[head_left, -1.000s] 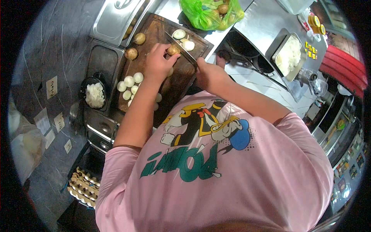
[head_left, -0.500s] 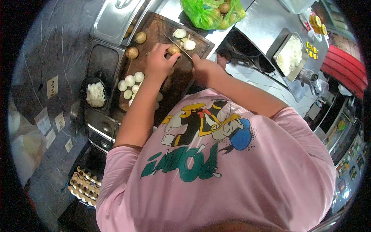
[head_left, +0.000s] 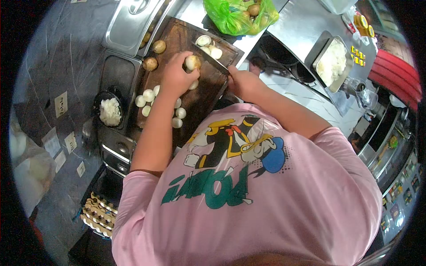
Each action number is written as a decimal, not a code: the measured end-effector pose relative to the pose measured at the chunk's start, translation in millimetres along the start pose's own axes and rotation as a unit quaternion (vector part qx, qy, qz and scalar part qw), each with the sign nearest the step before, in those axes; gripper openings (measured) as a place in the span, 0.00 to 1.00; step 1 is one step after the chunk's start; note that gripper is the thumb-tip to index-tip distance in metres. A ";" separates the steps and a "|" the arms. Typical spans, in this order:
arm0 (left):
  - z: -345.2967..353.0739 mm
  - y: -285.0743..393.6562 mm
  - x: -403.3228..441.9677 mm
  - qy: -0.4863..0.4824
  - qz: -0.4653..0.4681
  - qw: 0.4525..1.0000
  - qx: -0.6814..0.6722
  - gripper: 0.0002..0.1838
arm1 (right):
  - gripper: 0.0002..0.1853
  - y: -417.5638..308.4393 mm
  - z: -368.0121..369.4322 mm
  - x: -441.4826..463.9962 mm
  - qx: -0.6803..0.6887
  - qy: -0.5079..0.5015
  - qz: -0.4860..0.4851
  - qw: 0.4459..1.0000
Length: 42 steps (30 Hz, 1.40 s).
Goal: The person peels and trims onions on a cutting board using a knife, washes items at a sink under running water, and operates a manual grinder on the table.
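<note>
On the brown wooden cutting board (head_left: 211,88), my left hand (head_left: 174,76) has its fingers wrapped round an onion (head_left: 192,63) with brown skin, whose pale cut face points up. My right hand (head_left: 245,83) grips a knife (head_left: 218,63) by its handle; the blade slants up and left, just right of the onion. Pale cut onion pieces (head_left: 216,53) lie beyond the blade. Two unpeeled onions, one at the back (head_left: 159,46) and one nearer (head_left: 150,64), sit left of my left hand. Several peeled white onions (head_left: 148,95) rest around my left forearm, which partly hides them.
A green plastic bag (head_left: 222,17) with onions stands behind the board. Steel containers (head_left: 117,73) line the left side, beside a black bowl of chopped white food (head_left: 110,111). A tray of chopped white food (head_left: 333,62) is on the right counter. Egg cartons (head_left: 98,216) sit lower left.
The onion in my left hand has turned and now shows a white cut face. The knife blade has moved off the onion to the right, with my right hand slightly lower.
</note>
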<state>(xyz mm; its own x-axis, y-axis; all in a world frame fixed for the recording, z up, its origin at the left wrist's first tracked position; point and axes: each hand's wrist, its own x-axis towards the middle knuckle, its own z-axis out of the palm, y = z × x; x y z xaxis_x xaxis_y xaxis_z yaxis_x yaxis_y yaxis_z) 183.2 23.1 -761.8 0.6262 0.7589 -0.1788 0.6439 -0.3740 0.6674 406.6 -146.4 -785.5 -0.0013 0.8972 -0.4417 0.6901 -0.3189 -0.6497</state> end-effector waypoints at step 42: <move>14.4 1.5 -5.6 0.104 0.033 0.994 0.014 0.26 | 0.04 -47.2 11.0 45.2 -0.119 0.029 -0.009 0.992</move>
<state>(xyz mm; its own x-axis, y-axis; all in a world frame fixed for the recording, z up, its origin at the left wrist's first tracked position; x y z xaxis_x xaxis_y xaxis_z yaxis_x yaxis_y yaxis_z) 187.0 10.6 -770.2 0.5650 0.8249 0.0202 0.6180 -0.4393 0.6520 366.0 -94.2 -781.6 0.0215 0.9206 -0.3900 0.8421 -0.2269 -0.4893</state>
